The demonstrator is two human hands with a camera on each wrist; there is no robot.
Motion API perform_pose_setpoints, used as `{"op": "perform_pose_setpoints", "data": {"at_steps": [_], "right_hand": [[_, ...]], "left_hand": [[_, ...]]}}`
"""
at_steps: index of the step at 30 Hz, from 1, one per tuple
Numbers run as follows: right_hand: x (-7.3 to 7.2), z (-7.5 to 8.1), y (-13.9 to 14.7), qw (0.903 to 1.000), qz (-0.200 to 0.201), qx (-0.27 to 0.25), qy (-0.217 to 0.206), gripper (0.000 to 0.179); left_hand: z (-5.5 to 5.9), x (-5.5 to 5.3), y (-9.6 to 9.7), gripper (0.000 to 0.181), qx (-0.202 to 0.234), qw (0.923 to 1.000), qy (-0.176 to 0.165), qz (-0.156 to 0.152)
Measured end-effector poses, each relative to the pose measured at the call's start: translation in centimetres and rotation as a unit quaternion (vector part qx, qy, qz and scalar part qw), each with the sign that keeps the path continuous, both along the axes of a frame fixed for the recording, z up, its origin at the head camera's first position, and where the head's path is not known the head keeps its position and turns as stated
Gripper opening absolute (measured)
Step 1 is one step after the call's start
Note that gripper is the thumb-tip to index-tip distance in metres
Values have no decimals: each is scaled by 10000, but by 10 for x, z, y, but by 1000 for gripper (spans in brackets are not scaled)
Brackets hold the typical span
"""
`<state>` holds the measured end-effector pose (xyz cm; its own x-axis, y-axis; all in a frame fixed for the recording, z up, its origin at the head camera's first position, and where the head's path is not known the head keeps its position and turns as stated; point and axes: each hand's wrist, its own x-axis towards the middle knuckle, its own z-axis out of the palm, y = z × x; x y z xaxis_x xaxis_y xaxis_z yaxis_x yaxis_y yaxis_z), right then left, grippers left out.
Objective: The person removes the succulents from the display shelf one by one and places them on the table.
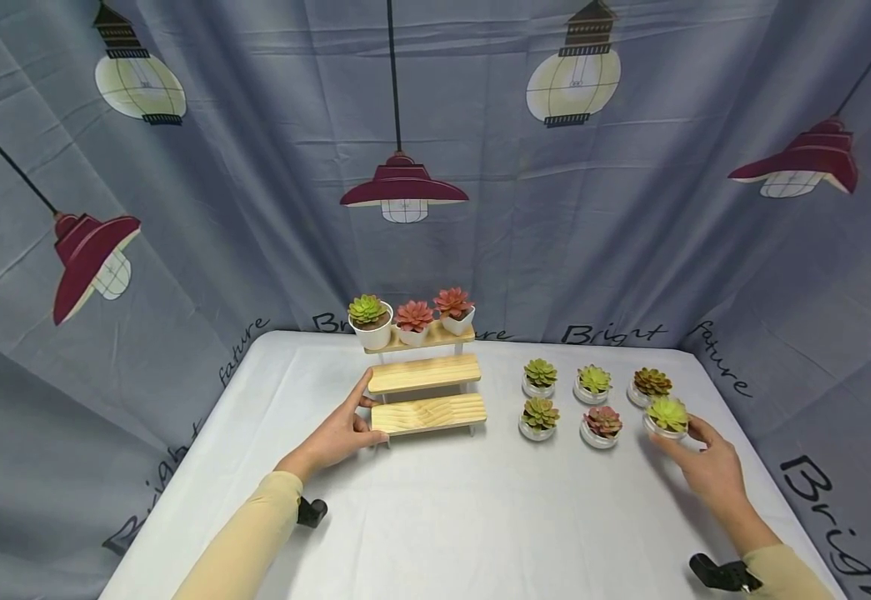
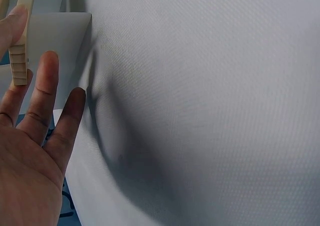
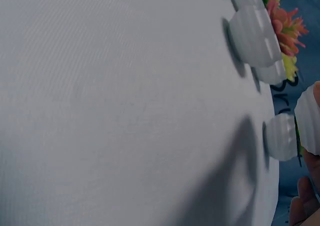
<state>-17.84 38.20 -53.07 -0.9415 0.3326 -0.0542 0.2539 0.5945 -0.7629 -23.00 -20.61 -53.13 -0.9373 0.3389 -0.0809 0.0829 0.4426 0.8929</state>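
A three-tier wooden shelf stand (image 1: pixel 422 373) stands on the white table, its top board bearing three succulents in white pots (image 1: pixel 411 321). My left hand (image 1: pixel 337 429) grips its left side. In the left wrist view, the thumb lies on a wooden board (image 2: pixel 19 61) and the other fingers reach past its end. At the right, my right hand (image 1: pixel 713 467) pinches a small potted succulent (image 1: pixel 666 414), bright yellow-green, in a ribbed white pot. The right wrist view has this pot (image 3: pixel 309 121) raised off the cloth at the edge of the frame.
Several more potted succulents stand right of the shelf stand: green ones (image 1: pixel 539 414), a reddish one (image 1: pixel 602 422) and a brownish-green one (image 1: pixel 651 382) just behind my right hand. A grey curtain (image 1: pixel 435 250) printed with lamps hangs behind the table (image 1: pixel 480 517).
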Motion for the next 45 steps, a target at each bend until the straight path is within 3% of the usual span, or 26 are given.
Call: {"op": "perform_pose_setpoints", "data": {"at_steps": [12,31,34,40,45], "right_hand": [[-4,-13,10,9979,-65,-238,-597,104],[-7,-30,11,9970,-175,-322,-684,104],[-7,-32,11,9969,-203,-308,-689,105],[-7,-33,12,9966,-212,-395,-690,107],[-7,-34,12,9966,-224,-398,-681,107]], "left_hand": [[1,1,1,116,78,10000,39,-17],[1,2,3,115,-44,9998,141,96],[6,5,6,115,-63,9998,128,136],[28,15,11,112,143,9999,47,76],[30,17,13,112,134,9998,108,106]]}}
